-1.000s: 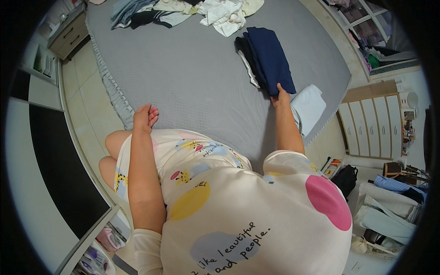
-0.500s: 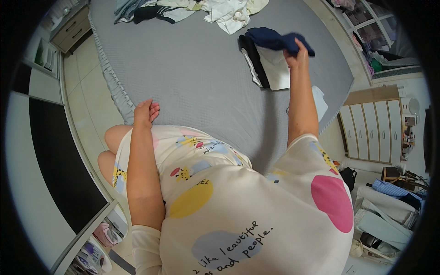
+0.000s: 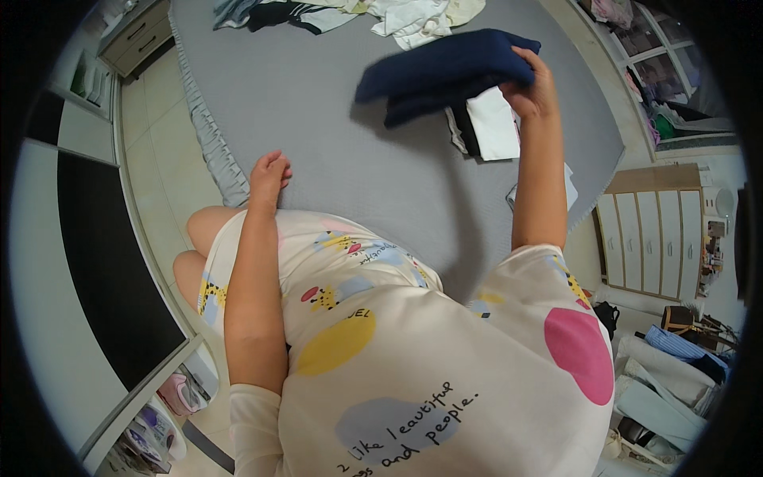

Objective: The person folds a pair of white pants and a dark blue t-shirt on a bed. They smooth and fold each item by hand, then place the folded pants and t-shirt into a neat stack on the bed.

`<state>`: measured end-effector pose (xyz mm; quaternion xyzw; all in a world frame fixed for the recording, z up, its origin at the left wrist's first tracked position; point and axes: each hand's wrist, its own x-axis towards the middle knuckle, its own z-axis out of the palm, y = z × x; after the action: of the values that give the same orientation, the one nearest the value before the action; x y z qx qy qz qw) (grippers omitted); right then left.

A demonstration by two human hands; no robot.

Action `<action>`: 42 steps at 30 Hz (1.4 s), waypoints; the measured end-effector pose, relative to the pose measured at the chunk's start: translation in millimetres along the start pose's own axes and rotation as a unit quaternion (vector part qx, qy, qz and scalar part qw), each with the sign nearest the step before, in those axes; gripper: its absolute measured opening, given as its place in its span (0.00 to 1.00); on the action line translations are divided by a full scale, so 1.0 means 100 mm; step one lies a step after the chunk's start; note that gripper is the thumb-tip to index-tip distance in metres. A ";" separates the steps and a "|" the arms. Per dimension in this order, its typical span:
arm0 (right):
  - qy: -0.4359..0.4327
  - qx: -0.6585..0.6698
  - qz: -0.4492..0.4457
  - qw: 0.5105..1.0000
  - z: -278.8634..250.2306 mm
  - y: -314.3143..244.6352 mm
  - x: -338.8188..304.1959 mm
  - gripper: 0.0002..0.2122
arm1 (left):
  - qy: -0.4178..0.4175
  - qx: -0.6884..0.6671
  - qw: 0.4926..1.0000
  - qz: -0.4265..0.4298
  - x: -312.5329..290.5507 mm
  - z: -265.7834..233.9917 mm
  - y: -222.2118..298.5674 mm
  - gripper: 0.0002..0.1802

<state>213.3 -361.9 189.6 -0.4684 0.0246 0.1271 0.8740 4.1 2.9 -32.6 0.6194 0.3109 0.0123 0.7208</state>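
My right hand (image 3: 531, 86) is closed on one end of a navy blue folded garment (image 3: 445, 67), lifted over the bed with its other end swinging out to the left. Just below it lie folded clothes, white on top (image 3: 494, 127) with black along the left side. My left hand (image 3: 270, 173) hovers by the near left bed edge, above my lap. Its fingers are curled in loosely, and nothing shows in them.
The bed (image 3: 294, 103) has a grey quilted cover with a ruffled edge. Loose white clothes (image 3: 409, 17) and dark ones (image 3: 278, 17) lie at its far side. Another pale folded piece (image 3: 571, 187) sits partly behind my right forearm. A drawer chest (image 3: 652, 230) stands at right.
My right hand has raised the navy garment off the folded clothes, and it has spread out leftward. My left hand has moved slightly up and right, its fingers more curled.
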 end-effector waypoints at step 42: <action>-0.172 -0.694 -0.227 0.662 0.65 3.27 -0.47 0.15 | -0.062 -0.354 0.906 -0.225 0.08 0.35 -0.25 0.34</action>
<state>82.7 -144.7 -31.6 -0.8998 -0.3285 -0.0171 0.2866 17.6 -30.3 -57.2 0.2364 0.3720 -0.0797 0.8941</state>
